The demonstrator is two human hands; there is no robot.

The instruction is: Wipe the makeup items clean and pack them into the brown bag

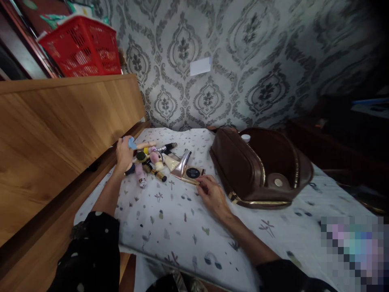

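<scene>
A small pile of cosmetics lies on the patterned white cloth (182, 215). My left hand (122, 155) is at the pile's left edge, its fingers closed at a small light-blue item (131, 142) whose kind I cannot make out. At the pile's right side, my right hand (213, 197) pinches the near corner of a flat gold makeup palette (193, 173) with a dark oval on top. Beside the palette lie a shiny squeeze tube (184, 162) and a cream tube (170, 162). Nearer me are a pink bottle (140, 175) and a black-and-gold tube (159, 175).
To the right stands an unzipped brown bag (237, 170), a white round thing (246, 138) at its opening. A wooden panel (69, 117) borders the left side. Behind it is a red basket (88, 48). Patterned wallpaper (182, 48) closes off the back.
</scene>
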